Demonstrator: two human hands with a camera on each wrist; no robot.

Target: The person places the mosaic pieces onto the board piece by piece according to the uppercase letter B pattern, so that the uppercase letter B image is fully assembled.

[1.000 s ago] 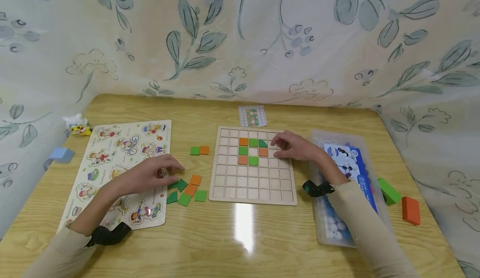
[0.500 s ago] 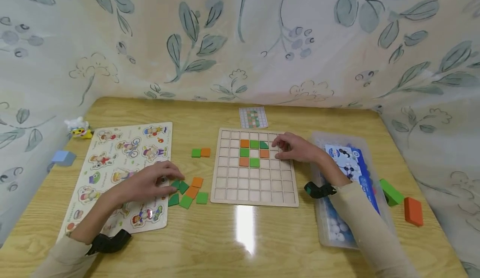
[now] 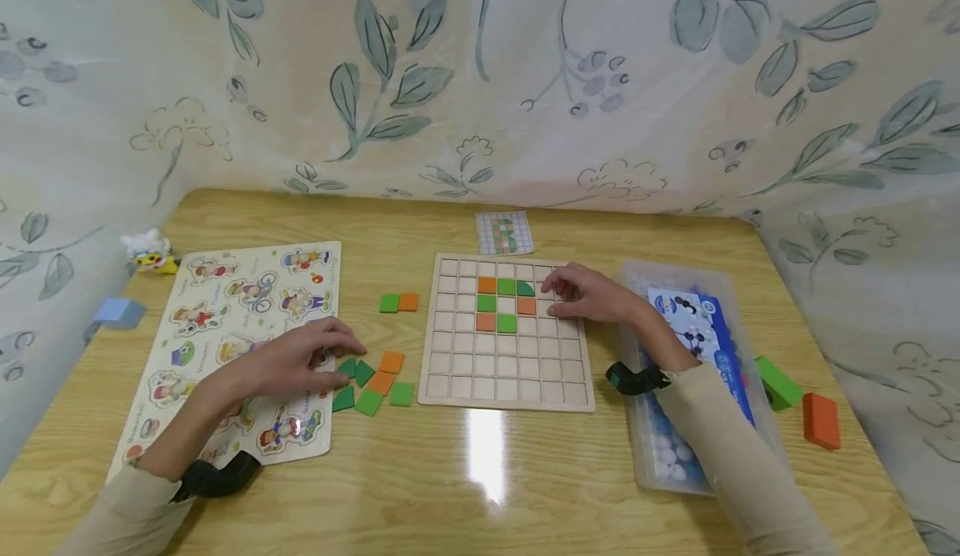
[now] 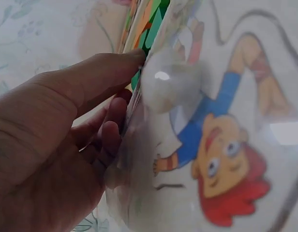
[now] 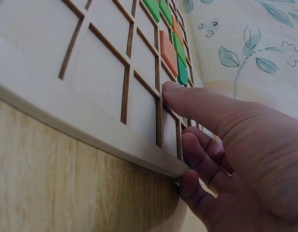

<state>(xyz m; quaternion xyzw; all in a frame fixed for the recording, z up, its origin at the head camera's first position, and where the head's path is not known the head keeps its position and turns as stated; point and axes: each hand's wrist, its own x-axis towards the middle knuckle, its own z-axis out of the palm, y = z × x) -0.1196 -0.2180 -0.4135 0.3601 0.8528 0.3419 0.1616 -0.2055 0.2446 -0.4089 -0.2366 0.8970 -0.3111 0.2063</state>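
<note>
Grid board point(image 3: 506, 335) lies mid-bench and serves as landmark. Right hand point(image 3: 592, 293) rests on its right edge: forefinger laid out straight on the cells, other fingers curled loosely at the rim, grasping nothing. Left hand point(image 3: 296, 360) lies left of the board, over the edge of the picture puzzle point(image 3: 232, 306), fingertips at the loose tiles point(image 3: 375, 377). The head view hints at something small under the fingers, but I cannot tell whether it pinches a tile; the wrist view shows only loosely bent fingers beside the puzzle's edge.

Placed tiles point(image 3: 504, 302) sit in the board's upper middle cells, orange and green, one cell among them bare.

Risks, as judged:
- Right hand's weight on the rim could shove or tip the board and jolt the placed tiles out of their cells.
- Left fingers working blind at the tight cluster could scatter tiles or drag one beneath the puzzle.
- A tile set in the wrong cell or colour would break the match with the pattern card point(image 3: 505, 232) behind the board.

Around: two spare tiles point(image 3: 398, 302) left of the board; plastic box point(image 3: 678, 373) just right of it, under the right forearm, cramping that arm's sweep; green block point(image 3: 778, 383) and orange block point(image 3: 820, 419) further right; small toy point(image 3: 152, 252) and blue block point(image 3: 114, 312) far left.
</note>
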